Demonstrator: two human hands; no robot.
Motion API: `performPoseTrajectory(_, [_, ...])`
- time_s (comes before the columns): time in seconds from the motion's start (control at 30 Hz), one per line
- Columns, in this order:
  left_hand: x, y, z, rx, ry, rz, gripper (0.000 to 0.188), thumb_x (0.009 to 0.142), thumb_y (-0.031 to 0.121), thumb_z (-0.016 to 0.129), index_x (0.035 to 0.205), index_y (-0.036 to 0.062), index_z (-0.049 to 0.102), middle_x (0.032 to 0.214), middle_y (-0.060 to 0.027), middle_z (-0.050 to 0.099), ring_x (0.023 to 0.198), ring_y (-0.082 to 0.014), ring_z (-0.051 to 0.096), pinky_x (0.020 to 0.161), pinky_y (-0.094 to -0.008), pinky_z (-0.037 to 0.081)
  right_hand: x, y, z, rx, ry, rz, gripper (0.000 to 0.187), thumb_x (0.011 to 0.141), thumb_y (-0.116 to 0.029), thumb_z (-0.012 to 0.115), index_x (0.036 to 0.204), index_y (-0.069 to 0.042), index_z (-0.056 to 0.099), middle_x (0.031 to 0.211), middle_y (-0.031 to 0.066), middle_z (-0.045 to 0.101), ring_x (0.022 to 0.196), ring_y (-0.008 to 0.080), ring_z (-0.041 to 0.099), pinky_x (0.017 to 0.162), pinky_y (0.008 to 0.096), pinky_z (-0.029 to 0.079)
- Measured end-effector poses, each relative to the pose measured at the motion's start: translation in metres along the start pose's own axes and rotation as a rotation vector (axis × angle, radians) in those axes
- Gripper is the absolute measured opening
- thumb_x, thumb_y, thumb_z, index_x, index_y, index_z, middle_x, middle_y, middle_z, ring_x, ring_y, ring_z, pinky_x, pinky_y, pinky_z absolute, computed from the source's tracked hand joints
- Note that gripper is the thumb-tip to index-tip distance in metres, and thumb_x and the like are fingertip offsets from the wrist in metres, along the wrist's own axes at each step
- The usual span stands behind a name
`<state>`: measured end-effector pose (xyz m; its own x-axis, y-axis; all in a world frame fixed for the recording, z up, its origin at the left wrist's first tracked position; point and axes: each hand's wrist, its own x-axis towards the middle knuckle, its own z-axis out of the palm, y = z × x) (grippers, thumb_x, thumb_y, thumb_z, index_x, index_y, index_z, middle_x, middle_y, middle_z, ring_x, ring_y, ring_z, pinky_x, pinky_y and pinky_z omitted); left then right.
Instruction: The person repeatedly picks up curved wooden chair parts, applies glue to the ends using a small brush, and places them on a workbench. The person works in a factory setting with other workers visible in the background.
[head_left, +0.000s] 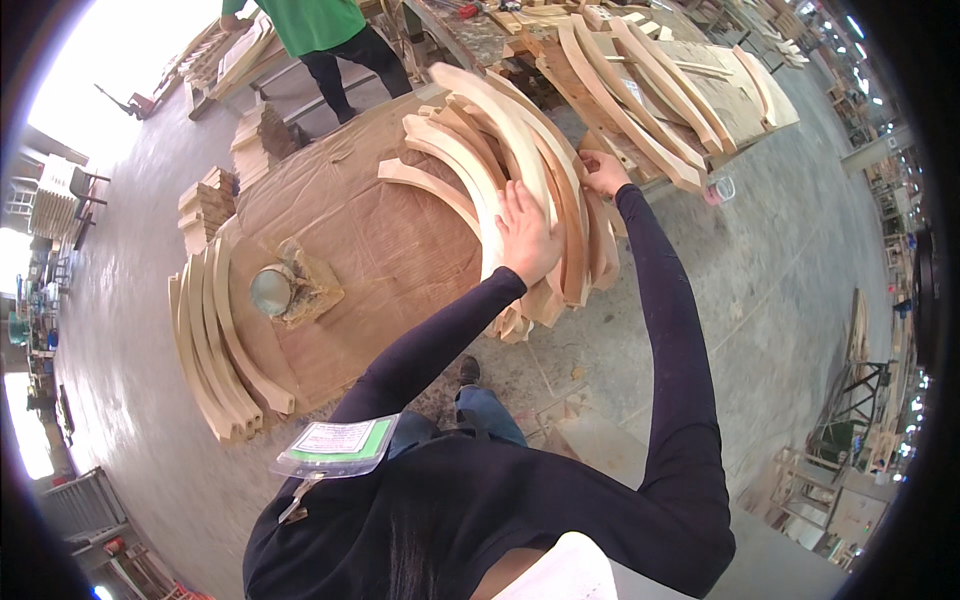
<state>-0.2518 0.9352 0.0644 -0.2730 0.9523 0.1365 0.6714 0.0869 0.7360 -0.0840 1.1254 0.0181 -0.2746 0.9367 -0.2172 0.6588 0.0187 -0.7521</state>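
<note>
A stack of curved pale wooden pieces [470, 150] lies on the right side of a table covered in brown paper [380, 240]. My left hand [525, 235] rests flat on top of the stack, fingers spread over the uppermost curved piece. At the stack's far right edge, my right hand [603, 172] grips a curved piece, fingers curled around its rim. Both arms are in dark long sleeves.
A second set of curved wooden pieces [215, 340] leans at the table's left edge. A glue-crusted can [272, 290] sits on the paper. More curved pieces fill a pallet [660, 90] behind. A person in a green shirt [320, 30] stands at the far end. Wood blocks [205, 200] lie stacked on the left.
</note>
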Motion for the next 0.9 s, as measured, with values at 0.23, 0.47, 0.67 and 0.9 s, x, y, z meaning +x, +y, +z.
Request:
performPoseTrajectory(0.23, [0.006,-0.014,-0.022,-0.011,-0.336,-0.011,0.086,0.083,0.042,0.064,0.142,-0.0067,0.025,0.146,-0.0299,0.028,0.137,-0.0487,0.026,0.109,-0.0629,0.023,0.0,-0.033,-0.01,0.138,-0.092,0.119,0.038,0.086,-0.023,0.062,0.118,-0.002,0.065,0.107,0.0089,0.07,0.095,0.0185,0.066,0.085,0.0302,0.051])
performPoseTrajectory(0.47, [-0.044,-0.06,-0.079,-0.476,-0.099,0.131,0.041,0.081,0.025,0.068,0.11,-0.0031,0.061,0.106,-0.0234,0.064,0.101,-0.0392,0.061,0.089,-0.0413,0.049,0.019,0.008,-0.031,-0.026,-0.072,-0.141,0.043,0.095,-0.029,0.059,0.13,-0.004,0.057,0.117,0.0075,0.061,0.103,0.0154,0.055,0.089,0.0293,0.043])
performPoseTrajectory(0.67, [-0.151,-0.128,-0.176,-0.461,-0.063,-0.17,0.031,0.085,0.021,0.065,0.11,0.0024,0.064,0.098,-0.0148,0.07,0.091,-0.0267,0.069,0.081,-0.0357,0.054,0.02,-0.072,-0.023,-0.071,0.04,-0.349,0.043,0.097,-0.029,0.058,0.132,-0.004,0.054,0.131,0.0111,0.056,0.124,0.0209,0.051,0.106,0.0343,0.037])
performPoseTrajectory(0.9, [-0.288,-0.177,-0.233,-0.414,0.137,-0.525,0.036,0.083,0.024,0.064,0.113,0.0032,0.063,0.1,-0.0134,0.07,0.092,-0.024,0.069,0.081,-0.0347,0.054,-0.072,-0.262,0.092,0.19,-0.303,-0.735,0.037,0.101,-0.016,0.05,0.135,0.0,0.049,0.133,0.012,0.054,0.12,0.0181,0.053,0.104,0.0306,0.04])
